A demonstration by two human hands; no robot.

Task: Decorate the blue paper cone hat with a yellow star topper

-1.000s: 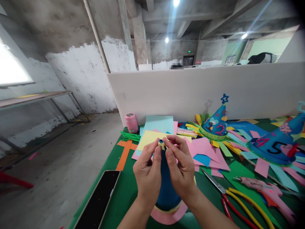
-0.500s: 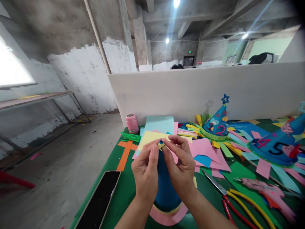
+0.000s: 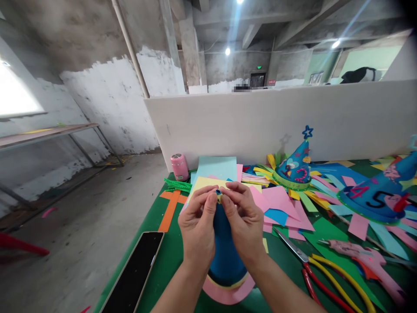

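A blue paper cone hat point(image 3: 224, 248) with a pink brim point(image 3: 228, 295) stands on the green tabletop between my forearms. Around its narrow tip runs a small pale-yellow paper strip point(image 3: 219, 198), and the dark opening of the tip shows above it. My left hand point(image 3: 199, 226) pinches the strip and tip from the left, thumb in front. From the right, my right hand point(image 3: 245, 221) presses thumb and fingers on the same spot. Both hands are closed at the tip; the fingers partly hide the strip.
Scissors point(image 3: 302, 256) and a pink glue gun point(image 3: 361, 256) lie to the right. Two decorated blue hats point(image 3: 295, 167) stand farther back among coloured paper strips. At the left are a phone point(image 3: 133, 271), green pipe cleaners point(image 3: 177, 186) and a pink canister point(image 3: 179, 167). A white partition point(image 3: 260, 126) rises behind.
The hands keep their pinch at the cone's tip, with the fingers shifted slightly around the yellow strip. The whole view has moved a little.
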